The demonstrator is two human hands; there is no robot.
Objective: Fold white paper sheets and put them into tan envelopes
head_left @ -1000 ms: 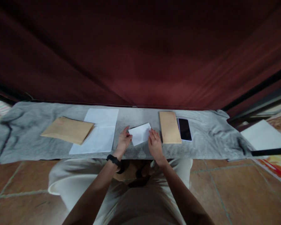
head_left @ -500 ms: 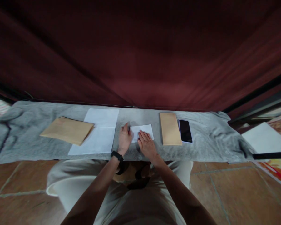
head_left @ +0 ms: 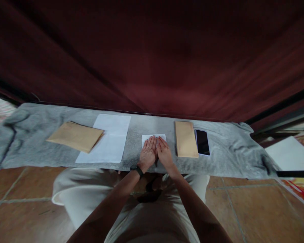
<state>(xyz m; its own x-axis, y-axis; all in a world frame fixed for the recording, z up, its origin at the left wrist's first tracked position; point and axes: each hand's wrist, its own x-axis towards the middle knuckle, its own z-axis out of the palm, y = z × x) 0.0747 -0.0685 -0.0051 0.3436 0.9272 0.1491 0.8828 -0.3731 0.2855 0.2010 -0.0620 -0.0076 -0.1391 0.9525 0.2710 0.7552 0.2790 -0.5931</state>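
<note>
A small folded white paper (head_left: 147,137) lies on the grey cloth in front of me, mostly covered by my hands. My left hand (head_left: 148,153) rests flat on it with fingers stretched out; a dark watch band circles that wrist. Close beside it, my right hand (head_left: 164,152) also lies on the paper, fingers extended and touching or nearly touching the left. Just right of the hands sits a brown envelope (head_left: 186,140). Larger white sheets (head_left: 110,145) lie to the left, partly under a stack of brown envelopes (head_left: 74,135).
A phone (head_left: 202,142) lies right of the single envelope. The grey cloth (head_left: 225,148) covers a narrow bench in front of a dark red curtain (head_left: 152,67). At far right are a white sheet (head_left: 290,153) and a colourful printed item (head_left: 302,190).
My left hand has moved right, from the paper's left edge onto the paper, and flattened. My right hand has shifted slightly right. The view has tilted a little.
</note>
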